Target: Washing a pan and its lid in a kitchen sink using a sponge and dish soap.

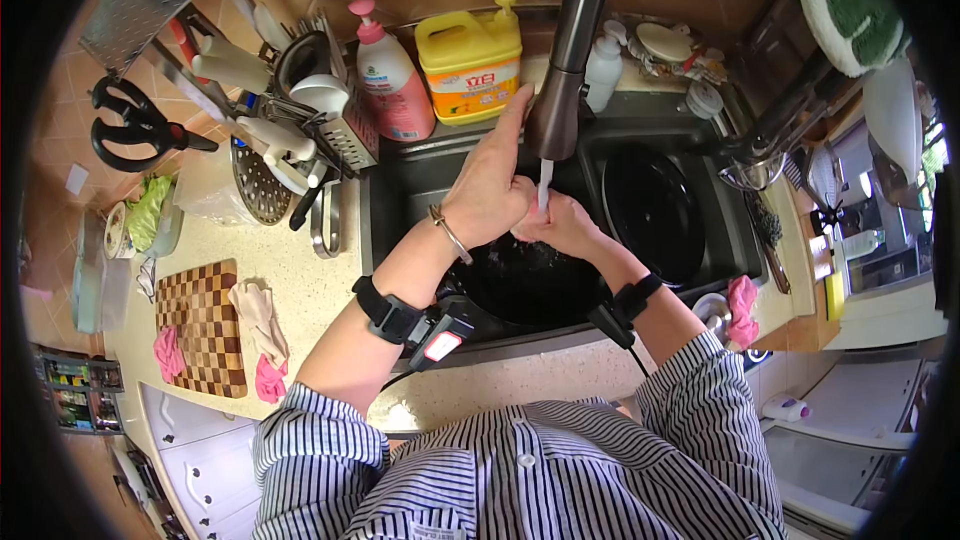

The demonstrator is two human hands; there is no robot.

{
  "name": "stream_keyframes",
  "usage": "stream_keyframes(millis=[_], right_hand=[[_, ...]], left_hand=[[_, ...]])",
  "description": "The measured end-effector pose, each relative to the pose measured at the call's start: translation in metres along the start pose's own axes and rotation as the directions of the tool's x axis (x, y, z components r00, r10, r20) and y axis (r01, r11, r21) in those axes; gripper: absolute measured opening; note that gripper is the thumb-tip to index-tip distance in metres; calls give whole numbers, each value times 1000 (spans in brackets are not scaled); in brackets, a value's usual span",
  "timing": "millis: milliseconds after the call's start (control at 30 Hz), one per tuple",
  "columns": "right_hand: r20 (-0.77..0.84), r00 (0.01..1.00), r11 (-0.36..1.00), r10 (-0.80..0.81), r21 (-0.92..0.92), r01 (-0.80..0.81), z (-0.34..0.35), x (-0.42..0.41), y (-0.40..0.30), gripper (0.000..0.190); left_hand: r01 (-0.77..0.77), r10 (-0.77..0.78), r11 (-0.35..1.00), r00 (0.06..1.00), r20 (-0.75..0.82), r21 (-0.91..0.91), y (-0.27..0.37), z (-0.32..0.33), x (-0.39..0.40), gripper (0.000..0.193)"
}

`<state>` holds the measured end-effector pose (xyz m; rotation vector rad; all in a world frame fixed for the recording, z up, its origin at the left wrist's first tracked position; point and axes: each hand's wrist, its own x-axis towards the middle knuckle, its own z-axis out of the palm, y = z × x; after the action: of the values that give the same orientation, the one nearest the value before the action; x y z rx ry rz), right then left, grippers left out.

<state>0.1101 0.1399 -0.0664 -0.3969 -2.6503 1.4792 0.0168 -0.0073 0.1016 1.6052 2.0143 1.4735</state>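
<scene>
A stream of water (545, 184) runs from the dark pull-down faucet (555, 112). My right hand (562, 225) is curled under it, fingers bent; a patch of pink shows there, and I cannot tell whether it is a cloth or skin. My left hand (491, 184) is beside the faucet head, with an extended finger pointing up along it and the thumb by my right hand. No object shows in the left hand. Below both hands, a black round pan (525, 285) lies in the left basin of the dark double sink (409, 180).
Another black round pan (652, 217) fills the right basin. Behind the sink stand a pink-and-white pump bottle (394, 82), a yellow detergent jug (472, 67) and a white pump bottle (604, 67). A utensil rack (349, 131) and a checkered cutting board (199, 330) are on the left.
</scene>
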Motion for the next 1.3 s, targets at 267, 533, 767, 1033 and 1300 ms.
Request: stream_keyframes(millis=[267,533,767,1033,1300], right_hand=[[-84,984,984,157,94,-149,4,-5,-5,71],[-188,972,978,143,-122,-168,8,-27,-18,46],[-230,945,885,232,-353,-303,11,-19,-34,38],[-275,962,953,3,-289,-86,42,8,-41,29],[-296,955,998,-30,-62,12,48,16,-39,19]], left_hand=[[421,-495,854,839,-226,-306,-122,80,-63,61],[381,-619,-254,643,452,-889,-104,138,-61,46],[199,-680,-146,691,244,-969,-119,152,-67,14],[121,-826,-191,517,226,-974,-113,135,-76,21],[220,-776,-186,565,280,-958,-110,117,-82,38]])
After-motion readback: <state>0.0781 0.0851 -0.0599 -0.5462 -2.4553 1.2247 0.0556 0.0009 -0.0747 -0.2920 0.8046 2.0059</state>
